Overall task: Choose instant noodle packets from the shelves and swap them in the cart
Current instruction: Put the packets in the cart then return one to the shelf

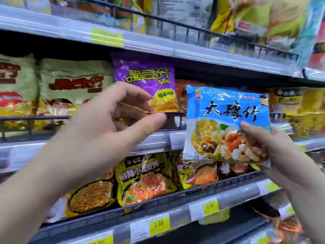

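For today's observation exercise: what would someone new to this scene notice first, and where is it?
The blue noodle packet stands out first, held up at centre right by the right hand, thumb on its front. Next comes the left hand, raised at centre with open fingers at the lower edge of a purple packet on the middle shelf. Yellow packets fill the shelf below.

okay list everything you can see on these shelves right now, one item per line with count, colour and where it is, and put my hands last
Blue plastic noodle packet: one, blue, held at right.
Purple plastic noodle packet: one, purple, middle shelf, centre.
Pale green packets: two in view, green with red lettering, middle shelf, left.
Yellow packets with black tops: at least two, lower shelf.
Yellow price tags: several, shelf edges.
Left hand: open, fingers near the purple packet's lower edge.
Right hand: gripping the blue packet.
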